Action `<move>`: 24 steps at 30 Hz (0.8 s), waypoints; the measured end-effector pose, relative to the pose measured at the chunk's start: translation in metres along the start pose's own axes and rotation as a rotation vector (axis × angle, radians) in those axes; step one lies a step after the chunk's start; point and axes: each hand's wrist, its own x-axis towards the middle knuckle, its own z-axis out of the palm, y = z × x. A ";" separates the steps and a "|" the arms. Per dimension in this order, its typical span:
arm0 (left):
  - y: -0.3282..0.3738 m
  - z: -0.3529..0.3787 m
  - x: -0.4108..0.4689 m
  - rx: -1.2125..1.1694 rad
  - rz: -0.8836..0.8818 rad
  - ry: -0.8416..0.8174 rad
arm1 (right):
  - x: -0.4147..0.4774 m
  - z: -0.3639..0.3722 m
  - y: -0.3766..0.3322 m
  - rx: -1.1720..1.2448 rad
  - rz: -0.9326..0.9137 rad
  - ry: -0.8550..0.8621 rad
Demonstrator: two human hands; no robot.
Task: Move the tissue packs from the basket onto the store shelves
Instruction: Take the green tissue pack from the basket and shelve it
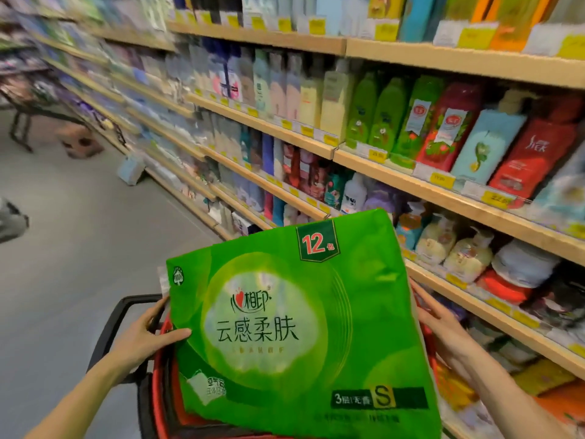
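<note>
One large green tissue pack (297, 327) is held tilted above the red basket (161, 375), its long axis running away from the person toward the shelves (443, 182). Its glossy face is marked "12" and "S". It is clasped at its side edges by the left hand (148, 334) and right hand (440, 324), fingers spread.

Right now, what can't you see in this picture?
- Inside of the red basket: the green tissue pack covers it.
- Right hand fingers: behind the pack's edge.
- Far shelves: too blurred to tell products.
- Yellow price tags: numbers too small and blurred to read.
</note>
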 end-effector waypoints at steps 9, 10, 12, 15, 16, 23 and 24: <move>-0.007 -0.140 0.028 -0.038 0.002 0.122 | 0.096 0.145 0.005 -0.040 0.011 -0.172; -0.008 -0.155 0.031 -0.035 0.003 0.139 | 0.106 0.160 0.005 -0.040 0.020 -0.192; -0.012 -0.182 0.040 -0.040 -0.013 0.179 | 0.126 0.190 0.002 -0.035 0.013 -0.225; -0.020 -0.220 0.058 -0.044 0.013 0.261 | 0.160 0.236 -0.005 -0.030 0.043 -0.280; -0.022 -0.233 0.064 -0.028 0.015 0.291 | 0.174 0.249 -0.008 -0.014 0.053 -0.302; -0.021 -0.312 0.120 0.047 -0.023 0.466 | 0.301 0.339 -0.011 -0.032 0.057 -0.415; -0.017 -0.321 0.127 0.059 -0.031 0.495 | 0.321 0.354 -0.012 -0.050 0.054 -0.435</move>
